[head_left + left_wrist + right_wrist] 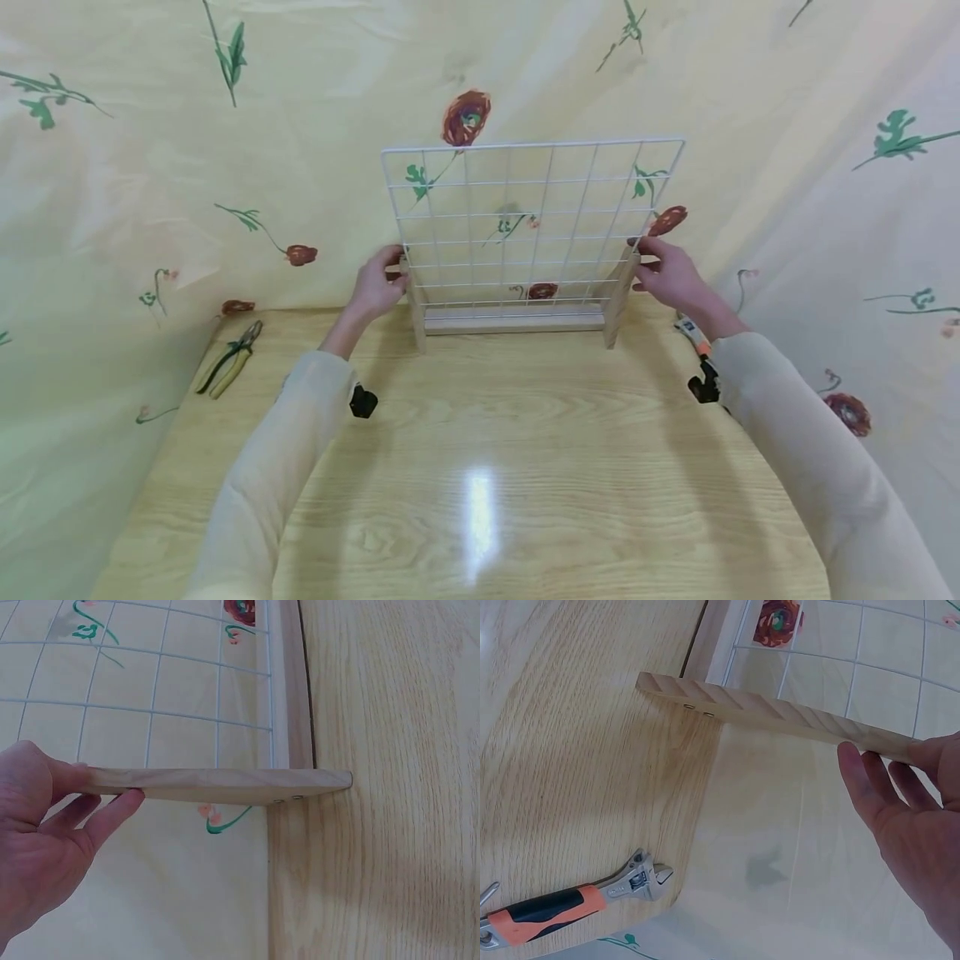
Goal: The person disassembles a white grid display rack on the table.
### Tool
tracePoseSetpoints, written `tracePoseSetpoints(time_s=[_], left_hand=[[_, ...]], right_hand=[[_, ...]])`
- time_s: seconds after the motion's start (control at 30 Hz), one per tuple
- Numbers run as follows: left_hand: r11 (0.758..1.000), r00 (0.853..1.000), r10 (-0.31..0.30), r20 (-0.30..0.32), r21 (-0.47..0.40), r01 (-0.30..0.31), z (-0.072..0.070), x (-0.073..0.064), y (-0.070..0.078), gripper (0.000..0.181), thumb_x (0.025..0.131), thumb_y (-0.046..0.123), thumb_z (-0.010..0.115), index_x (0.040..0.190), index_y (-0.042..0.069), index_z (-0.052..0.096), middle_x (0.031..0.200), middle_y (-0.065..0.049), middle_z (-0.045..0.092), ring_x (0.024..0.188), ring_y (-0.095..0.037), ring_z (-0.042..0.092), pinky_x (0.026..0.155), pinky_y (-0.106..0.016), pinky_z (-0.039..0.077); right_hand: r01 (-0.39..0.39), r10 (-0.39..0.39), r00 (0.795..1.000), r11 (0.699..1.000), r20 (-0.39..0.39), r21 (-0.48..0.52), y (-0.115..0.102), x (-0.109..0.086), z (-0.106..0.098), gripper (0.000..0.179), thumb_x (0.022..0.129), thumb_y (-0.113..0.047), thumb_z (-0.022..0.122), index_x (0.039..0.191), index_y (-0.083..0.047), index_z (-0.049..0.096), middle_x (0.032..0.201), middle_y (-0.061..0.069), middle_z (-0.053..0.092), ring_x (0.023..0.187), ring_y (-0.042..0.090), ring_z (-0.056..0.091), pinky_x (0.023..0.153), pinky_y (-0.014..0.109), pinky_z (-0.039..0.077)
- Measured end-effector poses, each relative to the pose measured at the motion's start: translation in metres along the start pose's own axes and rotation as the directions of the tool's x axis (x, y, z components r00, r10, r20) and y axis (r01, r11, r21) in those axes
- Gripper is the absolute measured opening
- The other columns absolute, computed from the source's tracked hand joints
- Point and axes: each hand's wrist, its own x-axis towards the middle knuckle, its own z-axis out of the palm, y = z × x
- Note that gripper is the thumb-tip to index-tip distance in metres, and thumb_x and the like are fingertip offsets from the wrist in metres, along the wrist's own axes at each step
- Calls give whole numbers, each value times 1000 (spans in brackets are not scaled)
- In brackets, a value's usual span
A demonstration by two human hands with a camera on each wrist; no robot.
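a white wire grid panel (528,225) stands upright at the far edge of the wooden surface (480,467), set in a wooden stand (514,320) made of a low crossbar and two side pieces, right against the flowered cloth backdrop (150,167). the left hand (377,283) pinches the top of the left side piece (217,785), thumb on one face and fingers straight along the other, as the left wrist view shows. the right hand (670,271) holds the top of the right side piece (780,716) the same way, with the thumb on one face and the fingers (862,784) stretched beneath it. both side pieces rest with their lower ends on the surface, and two small screw heads show near the foot of each. the grid's wires run close beside the side pieces.

an adjustable wrench (562,904) with an orange and black handle lies on the surface near the right forearm, close to the edge. a pair of pliers (229,358) with yellow-green handles lies at the far left of the surface, well apart from the stand. both arms wear pale sleeves (277,467), and a shiny glare sits on the near middle of the surface.
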Motion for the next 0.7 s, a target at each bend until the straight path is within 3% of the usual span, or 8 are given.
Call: tracePoseSetpoints(time_s=[0.17, 0.27, 0.4, 0.53, 0.7], left_hand=[[996, 998, 59, -15, 63, -58, 2, -1, -5, 49, 95, -13, 50, 143, -3, 45, 137, -29, 53, 113, -46, 61, 88, -45, 59], [990, 995, 94, -25, 108, -91, 4, -1, -6, 49, 95, -15, 48, 142, -3, 46, 135, -29, 54, 110, -45, 63, 85, -42, 61], [988, 995, 90, -47, 131, -83, 5, 0, -9, 47, 96, -14, 50, 141, -2, 48, 133, -28, 56, 108, -43, 65, 82, -40, 62], [979, 992, 102, -79, 184, -86, 5, 0, -11, 47, 95, -12, 53, 141, -1, 49, 132, -27, 58, 106, -43, 65, 83, -42, 61], [978, 989, 115, -91, 185, -97, 8, -2, -13, 49, 94, -14, 54, 141, -2, 49, 132, -27, 58, 105, -43, 65, 88, -43, 59]], right_hand=[[4, -4, 1000, 1000, -2, -15, 0, 1, 3, 46, 99, 10, 43, 144, 14, 36, 139, 38, 40, 121, 56, 49, 72, 20, 60], [-10, 10, 1000, 999, -10, -31, 1, 1, 2, 45, 99, 11, 41, 143, 13, 37, 138, 36, 41, 121, 54, 50, 76, 29, 62], [-30, 30, 999, 999, -14, -21, 0, 0, 3, 46, 99, 12, 39, 144, 12, 37, 138, 35, 41, 119, 53, 52, 79, 40, 61], [-53, 53, 999, 998, -11, -16, -2, 1, 6, 47, 100, 11, 39, 146, 11, 35, 140, 35, 40, 119, 52, 52, 80, 40, 61], [-48, 47, 999, 998, -24, -39, 0, 2, 8, 47, 99, 10, 39, 146, 11, 36, 138, 35, 42, 117, 52, 53, 78, 37, 62]])
